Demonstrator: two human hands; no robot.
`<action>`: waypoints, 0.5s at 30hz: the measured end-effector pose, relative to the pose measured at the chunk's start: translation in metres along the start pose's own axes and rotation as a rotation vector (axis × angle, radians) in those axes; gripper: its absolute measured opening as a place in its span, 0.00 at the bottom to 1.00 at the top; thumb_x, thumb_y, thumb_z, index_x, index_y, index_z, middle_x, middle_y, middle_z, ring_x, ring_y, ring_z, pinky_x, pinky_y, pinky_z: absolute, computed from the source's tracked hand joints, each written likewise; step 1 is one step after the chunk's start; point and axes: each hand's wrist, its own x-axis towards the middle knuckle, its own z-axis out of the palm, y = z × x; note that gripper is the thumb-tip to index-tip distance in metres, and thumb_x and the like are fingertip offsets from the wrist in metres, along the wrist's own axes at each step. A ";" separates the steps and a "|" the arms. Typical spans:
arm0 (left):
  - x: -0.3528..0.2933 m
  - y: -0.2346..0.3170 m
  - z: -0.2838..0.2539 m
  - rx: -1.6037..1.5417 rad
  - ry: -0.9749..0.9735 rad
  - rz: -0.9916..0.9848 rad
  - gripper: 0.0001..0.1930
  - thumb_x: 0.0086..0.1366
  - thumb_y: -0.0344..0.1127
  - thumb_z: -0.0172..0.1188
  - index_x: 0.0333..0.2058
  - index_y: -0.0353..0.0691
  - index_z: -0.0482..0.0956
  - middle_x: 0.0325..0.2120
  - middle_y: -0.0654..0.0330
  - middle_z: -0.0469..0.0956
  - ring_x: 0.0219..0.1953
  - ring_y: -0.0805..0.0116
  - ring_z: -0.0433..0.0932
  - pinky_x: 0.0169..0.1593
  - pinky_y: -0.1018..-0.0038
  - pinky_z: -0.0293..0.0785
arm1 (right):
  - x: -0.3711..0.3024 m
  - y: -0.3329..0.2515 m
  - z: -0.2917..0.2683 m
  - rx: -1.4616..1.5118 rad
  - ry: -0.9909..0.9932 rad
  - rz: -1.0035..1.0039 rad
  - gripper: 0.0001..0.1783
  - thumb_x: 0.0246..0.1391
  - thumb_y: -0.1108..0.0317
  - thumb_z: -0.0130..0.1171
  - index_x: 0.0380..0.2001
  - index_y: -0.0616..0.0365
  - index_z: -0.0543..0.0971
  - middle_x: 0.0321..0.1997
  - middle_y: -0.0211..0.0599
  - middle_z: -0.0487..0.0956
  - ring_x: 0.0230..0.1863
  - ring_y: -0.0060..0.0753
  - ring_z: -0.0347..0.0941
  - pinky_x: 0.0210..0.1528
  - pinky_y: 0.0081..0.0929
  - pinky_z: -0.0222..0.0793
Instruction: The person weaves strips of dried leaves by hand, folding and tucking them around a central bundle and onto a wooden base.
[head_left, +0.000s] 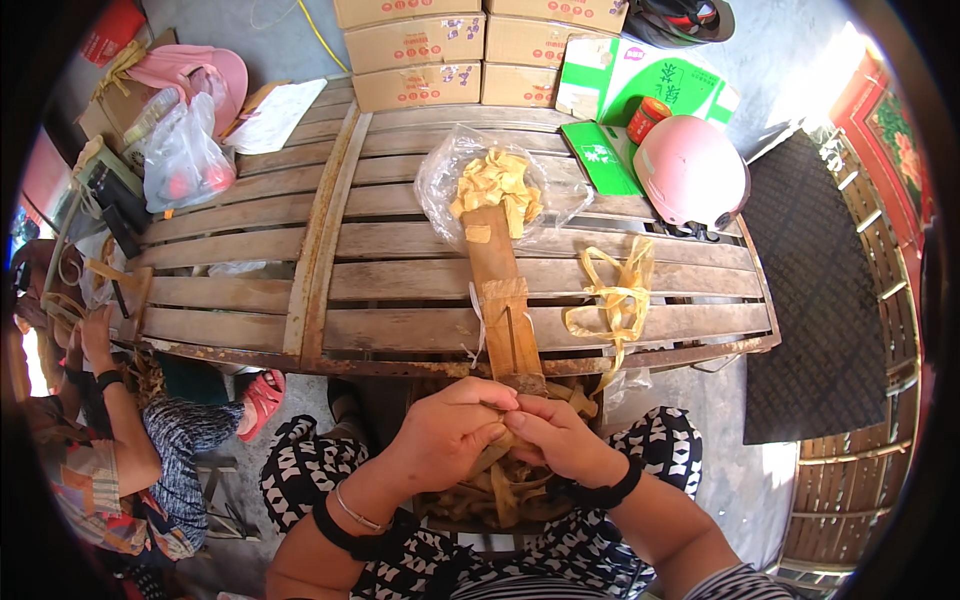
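My left hand (448, 430) and my right hand (566, 438) meet at the near end of a narrow wooden board (492, 262). Fingers of both are closed in a pinch, with part of a tan, limp strip (490, 456) showing below them. Most of that strip is hidden by my fingers. Under my hands, between my knees, lies a heap of similar tan strips (505, 497). The board reaches over the slatted table's front edge and carries a pale band wrapped across it. At its far end, pale yellow folded pieces (497, 183) are piled on a clear plastic bag (435, 190).
A yellow plastic bag (622, 295) lies right of the board on the slatted wooden table (400, 285). Farther back are a pink helmet (690, 172), a green carton (640, 75) and stacked cardboard boxes (415, 85). Another person's hand (98, 338) works at far left.
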 end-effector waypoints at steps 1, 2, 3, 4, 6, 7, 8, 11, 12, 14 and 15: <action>0.000 0.002 -0.001 -0.085 0.024 -0.045 0.02 0.58 0.22 0.60 0.30 0.33 0.80 0.41 0.56 0.78 0.44 0.61 0.79 0.51 0.68 0.74 | -0.003 -0.004 0.001 0.198 -0.092 0.058 0.18 0.67 0.53 0.49 0.40 0.58 0.75 0.19 0.23 0.66 0.18 0.14 0.58 0.21 0.17 0.54; 0.000 0.004 -0.004 -0.228 0.060 -0.061 0.02 0.59 0.21 0.59 0.30 0.32 0.80 0.41 0.55 0.79 0.44 0.62 0.79 0.52 0.68 0.74 | -0.004 -0.006 0.001 0.298 -0.139 0.083 0.18 0.68 0.52 0.49 0.40 0.58 0.75 0.18 0.22 0.65 0.17 0.14 0.56 0.20 0.17 0.52; 0.000 0.005 -0.006 -0.296 0.075 -0.066 0.02 0.59 0.21 0.59 0.30 0.31 0.80 0.41 0.55 0.79 0.44 0.62 0.79 0.52 0.69 0.74 | -0.006 -0.007 0.001 0.397 -0.183 0.111 0.19 0.68 0.51 0.48 0.41 0.58 0.75 0.17 0.21 0.63 0.16 0.14 0.54 0.19 0.17 0.50; 0.000 0.007 -0.007 -0.365 0.090 -0.072 0.02 0.60 0.20 0.59 0.30 0.31 0.80 0.41 0.55 0.79 0.44 0.62 0.79 0.53 0.69 0.74 | -0.007 -0.007 0.000 0.407 -0.268 0.102 0.20 0.68 0.51 0.47 0.40 0.58 0.75 0.16 0.21 0.62 0.16 0.13 0.53 0.19 0.17 0.48; -0.003 0.011 -0.006 -0.562 0.183 -0.145 0.02 0.62 0.21 0.59 0.31 0.29 0.80 0.41 0.55 0.79 0.45 0.63 0.79 0.53 0.69 0.73 | -0.009 -0.008 -0.006 0.429 -0.335 0.107 0.22 0.69 0.49 0.45 0.40 0.59 0.76 0.15 0.20 0.60 0.15 0.13 0.51 0.18 0.17 0.45; -0.004 0.013 -0.006 -0.628 0.214 -0.171 0.03 0.62 0.22 0.58 0.31 0.29 0.80 0.41 0.55 0.79 0.45 0.63 0.79 0.53 0.69 0.73 | -0.011 -0.008 -0.008 0.440 -0.369 0.111 0.23 0.69 0.49 0.45 0.40 0.59 0.76 0.14 0.19 0.59 0.15 0.13 0.50 0.18 0.16 0.44; -0.003 0.016 -0.008 -0.749 0.296 -0.136 0.03 0.63 0.23 0.59 0.32 0.28 0.80 0.41 0.55 0.79 0.45 0.63 0.78 0.53 0.69 0.73 | -0.010 -0.006 -0.013 0.427 -0.422 0.152 0.23 0.69 0.49 0.45 0.39 0.60 0.76 0.14 0.19 0.59 0.15 0.13 0.49 0.18 0.16 0.43; -0.004 0.011 -0.011 -0.871 0.375 -0.083 0.05 0.65 0.27 0.59 0.34 0.29 0.80 0.38 0.56 0.79 0.44 0.64 0.78 0.52 0.71 0.73 | -0.005 -0.002 -0.014 0.464 -0.428 0.206 0.22 0.68 0.50 0.47 0.38 0.60 0.76 0.14 0.19 0.59 0.15 0.13 0.49 0.18 0.17 0.43; -0.002 0.008 -0.018 -0.676 0.313 -0.180 0.05 0.65 0.27 0.59 0.34 0.31 0.80 0.36 0.57 0.78 0.44 0.65 0.78 0.51 0.71 0.73 | -0.005 -0.003 -0.014 0.491 -0.404 0.212 0.22 0.68 0.50 0.47 0.38 0.60 0.76 0.14 0.19 0.59 0.14 0.13 0.48 0.18 0.17 0.43; 0.002 0.000 -0.019 -0.569 0.243 -0.231 0.05 0.65 0.29 0.60 0.36 0.34 0.81 0.34 0.58 0.78 0.40 0.68 0.77 0.46 0.74 0.74 | -0.006 -0.007 -0.015 0.540 -0.337 0.221 0.21 0.68 0.51 0.48 0.37 0.60 0.76 0.14 0.19 0.59 0.15 0.14 0.48 0.18 0.17 0.42; 0.003 -0.002 -0.021 -0.508 0.211 -0.256 0.05 0.65 0.30 0.61 0.37 0.35 0.81 0.33 0.59 0.77 0.38 0.70 0.77 0.43 0.76 0.74 | -0.005 -0.008 -0.014 0.553 -0.322 0.222 0.20 0.67 0.52 0.49 0.37 0.60 0.76 0.14 0.19 0.59 0.15 0.14 0.48 0.18 0.18 0.42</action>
